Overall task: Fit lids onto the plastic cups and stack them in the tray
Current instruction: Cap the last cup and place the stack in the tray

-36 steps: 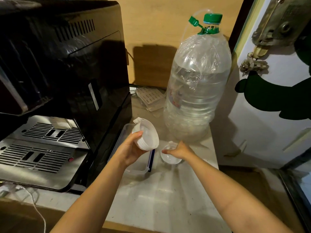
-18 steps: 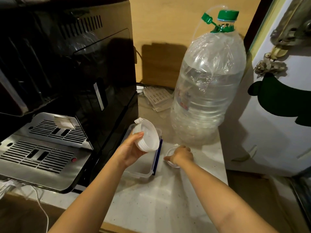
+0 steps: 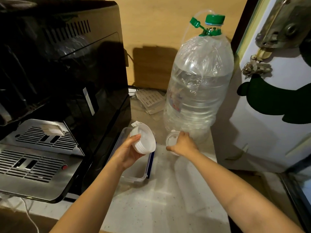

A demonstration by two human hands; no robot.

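- The left hand [image 3: 127, 152] holds a stack of white round plastic lids [image 3: 143, 140] in a firm grip, thumb on the near rim and fingers behind, tilted so their flat faces point toward the right side of the counter.
- The right hand [image 3: 182, 144] closes around a small clear plastic cup [image 3: 171, 140] that stands on the pale speckled counter [image 3: 159, 207] near its back right corner, just in front of the large clear water bottle with a green cap [image 3: 198, 91]; whether the cup is off the surface, I cannot tell.
- The clear rectangular plastic tray with a blue clip [image 3: 143, 174] sits against the black coffee machine [image 3: 58, 81] at the counter's left edge, below the left hand, and looks empty where visible.
- Judged by look, the cup is light, thin-walled and easily crushed, so it is best held by the rim or low on the wall with gentle pressure.
- The lids seem stiff yet slippery; peeling one off by its small tab looks easiest.
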